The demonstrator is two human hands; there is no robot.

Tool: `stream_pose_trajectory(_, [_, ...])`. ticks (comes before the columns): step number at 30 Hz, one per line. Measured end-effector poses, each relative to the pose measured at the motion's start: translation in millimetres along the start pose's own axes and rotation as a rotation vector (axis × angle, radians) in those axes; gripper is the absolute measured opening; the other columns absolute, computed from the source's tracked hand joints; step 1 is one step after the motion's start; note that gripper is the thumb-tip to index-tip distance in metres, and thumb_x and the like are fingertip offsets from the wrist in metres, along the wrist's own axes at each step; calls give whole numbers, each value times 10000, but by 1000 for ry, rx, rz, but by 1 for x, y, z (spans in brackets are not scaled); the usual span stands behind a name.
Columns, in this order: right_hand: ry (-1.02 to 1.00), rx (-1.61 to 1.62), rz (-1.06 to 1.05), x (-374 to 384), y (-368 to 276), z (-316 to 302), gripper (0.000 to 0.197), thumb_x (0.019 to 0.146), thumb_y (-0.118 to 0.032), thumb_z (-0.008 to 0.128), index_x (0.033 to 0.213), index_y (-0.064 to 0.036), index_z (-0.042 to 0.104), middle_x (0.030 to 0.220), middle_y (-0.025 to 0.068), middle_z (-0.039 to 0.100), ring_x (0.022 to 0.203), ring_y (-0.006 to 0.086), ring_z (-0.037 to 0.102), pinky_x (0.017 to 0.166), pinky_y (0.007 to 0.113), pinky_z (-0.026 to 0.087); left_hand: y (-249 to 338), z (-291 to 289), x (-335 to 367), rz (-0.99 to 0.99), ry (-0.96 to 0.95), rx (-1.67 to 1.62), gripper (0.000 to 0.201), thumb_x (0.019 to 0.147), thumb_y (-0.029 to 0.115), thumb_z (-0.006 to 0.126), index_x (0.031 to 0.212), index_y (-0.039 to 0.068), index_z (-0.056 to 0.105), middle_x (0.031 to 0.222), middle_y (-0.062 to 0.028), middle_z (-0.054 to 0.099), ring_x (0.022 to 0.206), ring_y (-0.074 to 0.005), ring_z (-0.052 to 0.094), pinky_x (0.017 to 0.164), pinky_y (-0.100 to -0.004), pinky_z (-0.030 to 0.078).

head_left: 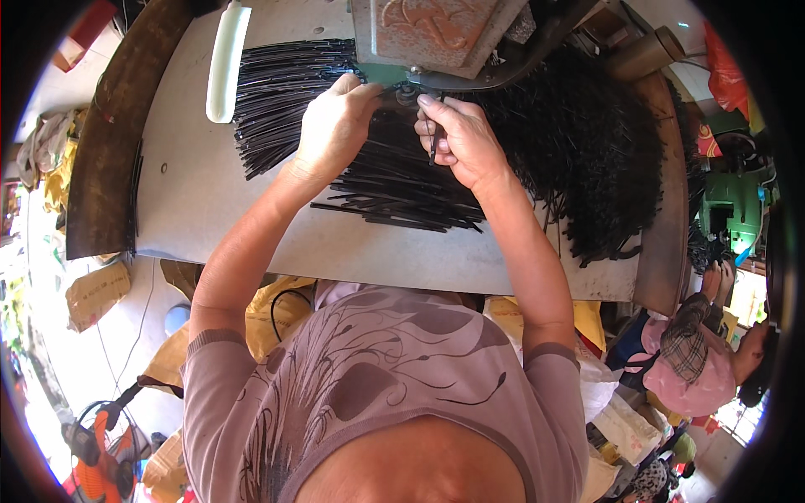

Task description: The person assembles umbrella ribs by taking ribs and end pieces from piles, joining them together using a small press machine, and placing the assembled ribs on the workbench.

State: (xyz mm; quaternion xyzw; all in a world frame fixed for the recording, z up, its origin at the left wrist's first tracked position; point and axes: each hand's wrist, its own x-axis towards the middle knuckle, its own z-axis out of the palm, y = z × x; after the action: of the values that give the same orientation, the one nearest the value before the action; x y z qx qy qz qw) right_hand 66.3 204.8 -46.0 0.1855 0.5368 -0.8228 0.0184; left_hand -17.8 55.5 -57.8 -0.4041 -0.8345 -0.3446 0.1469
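My left hand [338,121] is closed in a pinch at the left front of a grey metal machine [436,33]; what its fingertips hold is hidden. Just across from it, my right hand [461,138] grips a thin black rod [434,144] that hangs down between thumb and fingers. Between both hands sits a small round dark fitting [407,94] under the machine head. A neat bundle of straight black rods [285,101] lies to the left of my left hand. More loose black rods [411,189] lie below my hands.
A large tangled heap of black pieces [595,151] covers the right of the metal worktable [193,184]. A long white lever [226,67] stands at the far left. Curved brown guards [126,126] edge the table. Another person in pink [688,360] sits at the right by a green machine [738,205].
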Motion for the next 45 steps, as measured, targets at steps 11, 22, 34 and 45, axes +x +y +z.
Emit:
stream_pose_trajectory(11, [9, -19, 2, 0, 2, 2, 202, 819, -175, 520, 714, -4, 495, 603, 29, 466, 401, 23, 324, 320, 161, 221, 2, -1, -1, 6, -25, -53, 152, 727, 37, 601, 875, 4, 612, 690, -110, 518, 610, -249, 529, 557, -307, 420])
stream_pose_trajectory(22, [15, 4, 31, 3, 2, 0, 211, 815, -188, 539, 712, -8, 494, 593, 26, 461, 400, 19, 329, 316, 159, 223, -5, -27, 4, 141, -153, 175, 177, 744, 110, 586, 909, 46, 602, 701, -111, 503, 578, -285, 528, 492, -321, 432])
stream_pose_trajectory(34, [-149, 74, 0, -6, 3, 14, 256, 793, -196, 593, 847, 47, 535, 737, 89, 557, 604, 143, 583, 507, 217, 504, 30, -52, -21, -886, -714, -1128, 205, 880, 198, 458, 759, 33, 474, 623, -42, 530, 412, -83, 480, 324, -170, 347])
stream_pose_trajectory(45, [51, 373, -158, 5, 1, -23, 183, 811, -49, 508, 932, 86, 487, 884, 199, 563, 784, 293, 605, 671, 336, 534, 51, -15, -29, 61, 46, -161, 410, 702, 118, 665, 1052, 1, 486, 967, -138, 528, 796, -227, 543, 691, -293, 443])
